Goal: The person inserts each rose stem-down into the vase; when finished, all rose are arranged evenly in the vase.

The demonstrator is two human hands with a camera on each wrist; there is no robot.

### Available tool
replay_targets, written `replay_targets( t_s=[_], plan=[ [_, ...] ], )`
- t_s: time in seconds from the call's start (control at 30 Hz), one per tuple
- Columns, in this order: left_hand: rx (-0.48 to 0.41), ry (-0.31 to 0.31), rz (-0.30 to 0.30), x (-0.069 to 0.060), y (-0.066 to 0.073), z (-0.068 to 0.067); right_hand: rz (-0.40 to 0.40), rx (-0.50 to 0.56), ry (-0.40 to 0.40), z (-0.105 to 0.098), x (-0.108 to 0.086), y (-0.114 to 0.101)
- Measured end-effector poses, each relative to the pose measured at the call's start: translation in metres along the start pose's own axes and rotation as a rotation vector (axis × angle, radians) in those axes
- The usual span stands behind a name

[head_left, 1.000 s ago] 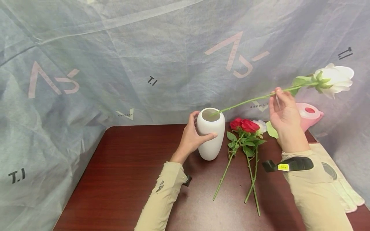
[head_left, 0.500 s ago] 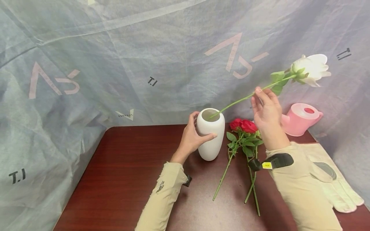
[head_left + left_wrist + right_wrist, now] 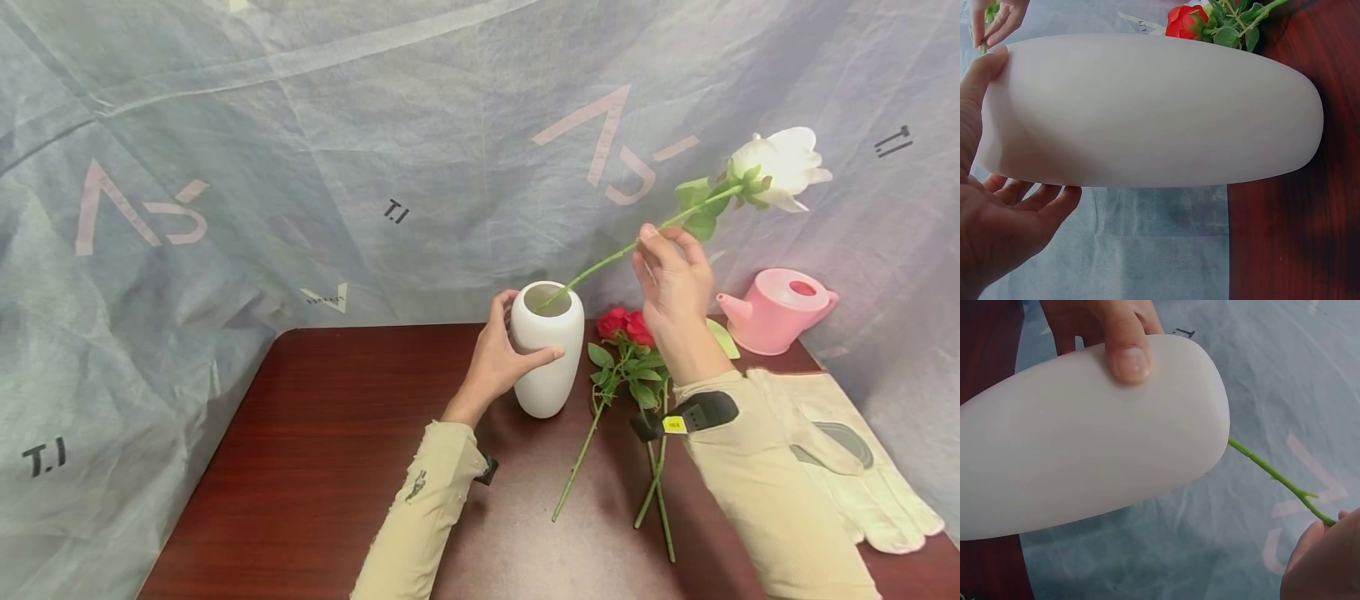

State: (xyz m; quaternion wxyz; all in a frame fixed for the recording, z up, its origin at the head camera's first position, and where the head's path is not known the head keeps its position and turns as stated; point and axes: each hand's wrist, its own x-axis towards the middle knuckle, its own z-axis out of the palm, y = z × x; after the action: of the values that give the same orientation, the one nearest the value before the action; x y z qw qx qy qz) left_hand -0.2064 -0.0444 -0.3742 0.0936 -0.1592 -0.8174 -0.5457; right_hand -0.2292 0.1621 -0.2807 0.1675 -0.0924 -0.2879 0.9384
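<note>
My left hand [image 3: 495, 354] grips a white vase [image 3: 551, 367] around its upper part, thumb on the near side and fingers behind. The vase stands upright on the table. Between thumb and fingertips, my right hand [image 3: 675, 279] pinches the green stem of a white rose [image 3: 780, 169], below its leaves. The rose leans to the upper right, and its stem's lower end is inside the vase mouth. In the right wrist view, the stem [image 3: 1275, 475] runs from the vase rim to the right fingers. The left wrist view shows the left hand [image 3: 1010, 231] curled about the vase [image 3: 1154, 112].
Two red roses [image 3: 612, 321] with leafy stems lie on the brown table [image 3: 360, 433] right of the vase, partly behind the right wrist. A pink watering can [image 3: 776, 312] stands at the back right. Pale work gloves [image 3: 847, 450] lie beneath the right forearm. Grey cloth [image 3: 420, 150] hangs behind.
The right hand has moved left toward the vase, and the white rose has swung up and left to a steeper lean. The left hand and vase have stayed in place.
</note>
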Motion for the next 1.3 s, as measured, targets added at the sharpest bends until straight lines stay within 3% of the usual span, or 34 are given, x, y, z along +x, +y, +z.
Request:
replay_targets(
  t_s=[0.4,0.87,1.07,1.3],
  plan=[
    [-0.010,0.000,0.015,0.001,-0.001,0.002,-0.074,-0.134,-0.055,0.008,-0.005,0.023],
    [-0.008,-0.009,0.014,0.002,-0.003,0.001,0.033,-0.288,-0.111,0.010,-0.004,0.032],
    [-0.008,-0.007,0.013,0.001,-0.001,-0.001,-0.029,-0.458,-0.121,0.013,-0.005,0.038],
    [-0.017,-0.024,0.009,0.001,-0.001,-0.001,-0.003,-0.611,-0.210,0.009,-0.011,0.048]
  ],
)
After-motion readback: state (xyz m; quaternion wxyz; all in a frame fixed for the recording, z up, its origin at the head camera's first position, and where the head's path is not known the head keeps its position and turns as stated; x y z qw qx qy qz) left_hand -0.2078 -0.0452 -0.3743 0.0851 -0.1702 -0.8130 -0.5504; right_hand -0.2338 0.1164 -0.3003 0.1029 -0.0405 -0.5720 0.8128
